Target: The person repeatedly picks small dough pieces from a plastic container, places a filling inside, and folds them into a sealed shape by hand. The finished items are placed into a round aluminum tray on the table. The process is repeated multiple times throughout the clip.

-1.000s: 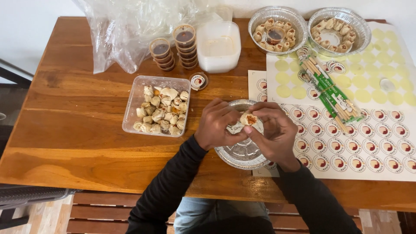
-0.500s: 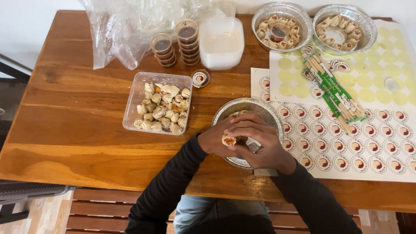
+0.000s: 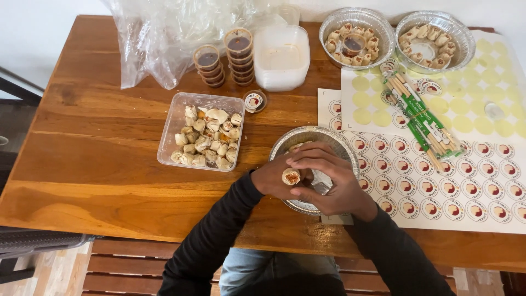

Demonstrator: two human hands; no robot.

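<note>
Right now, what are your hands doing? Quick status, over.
Left hand pinching a dumpling, right hand closed beside it. Both over the foil tray. Plastic tub of dumplings to the left, apart. Nothing in the way.

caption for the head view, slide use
Both hands hold a dumpling over a round foil tray on a wooden table.

Head view, steeply down, close

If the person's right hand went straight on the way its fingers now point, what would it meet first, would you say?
The right hand points left across the foil tray, so it would first meet the dumpling and the left hand it already touches. Beyond those lies bare table, though depth is hard to judge.
</note>
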